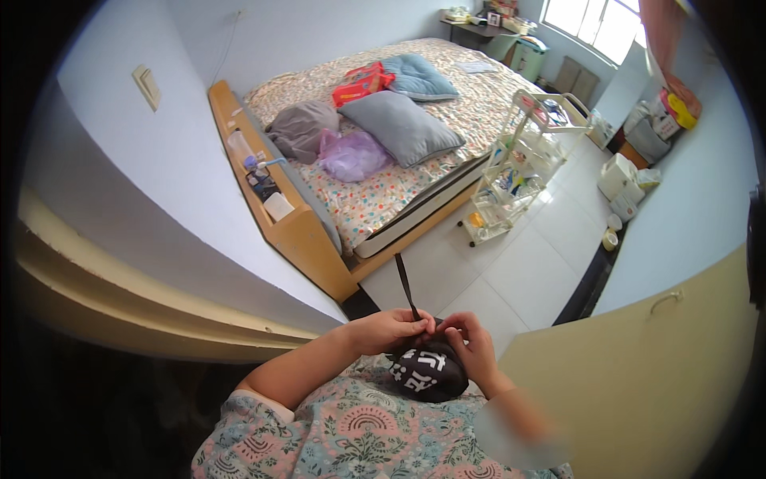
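Observation:
A small rounded black pouch (429,372) with white markings sits close against my patterned top. From its upper end a black strap (404,283) sticks up and away from me. My left hand (389,331) is closed, with thumb and fingers pinching the strap near its base. My right hand (472,348) has curled fingers gripping the top edge of the pouch. Both sets of fingertips nearly meet there, and they hide the pouch's opening.
Ahead stands a bed with a wooden headboard (279,231), a grey pillow (403,128) and a purple plastic bag (353,156). A white wheeled cart (511,172) is beside it. An open door (638,375) is at my right, and a wall (191,191) at my left.

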Demonstrator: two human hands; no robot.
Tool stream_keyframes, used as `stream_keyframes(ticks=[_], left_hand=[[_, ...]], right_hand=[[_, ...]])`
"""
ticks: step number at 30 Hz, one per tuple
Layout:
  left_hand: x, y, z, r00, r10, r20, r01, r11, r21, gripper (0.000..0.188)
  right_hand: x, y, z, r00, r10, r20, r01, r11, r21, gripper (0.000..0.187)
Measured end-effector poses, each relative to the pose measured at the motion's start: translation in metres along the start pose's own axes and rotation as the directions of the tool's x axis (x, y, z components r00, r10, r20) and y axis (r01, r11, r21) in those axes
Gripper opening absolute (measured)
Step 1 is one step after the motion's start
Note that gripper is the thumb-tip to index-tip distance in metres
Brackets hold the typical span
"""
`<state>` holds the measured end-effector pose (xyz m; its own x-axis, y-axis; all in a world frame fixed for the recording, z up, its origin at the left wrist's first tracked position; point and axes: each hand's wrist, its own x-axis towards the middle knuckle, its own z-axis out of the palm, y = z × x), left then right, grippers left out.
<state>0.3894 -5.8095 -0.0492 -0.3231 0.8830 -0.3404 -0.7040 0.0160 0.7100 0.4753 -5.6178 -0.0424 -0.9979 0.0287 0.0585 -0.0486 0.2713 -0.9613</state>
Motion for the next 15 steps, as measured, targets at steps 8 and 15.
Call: stream_keyframes(ticks=[8,15], left_hand=[[0.005,0.004,0.014,0.992,0.12,-0.037,-0.104,0.951,0.29,0.019],[0.026,0.008,0.017,0.999,-0.037,0.012,0.034,0.989,0.146,0.019]], right_hand=[[0.027,0.017,-0.036,0.864,-0.043,0.502,-0.011,0.995,0.103,0.037],[0.027,0.021,-0.059,0.82,-0.043,0.57,-0.061,0.985,0.162,0.046]])
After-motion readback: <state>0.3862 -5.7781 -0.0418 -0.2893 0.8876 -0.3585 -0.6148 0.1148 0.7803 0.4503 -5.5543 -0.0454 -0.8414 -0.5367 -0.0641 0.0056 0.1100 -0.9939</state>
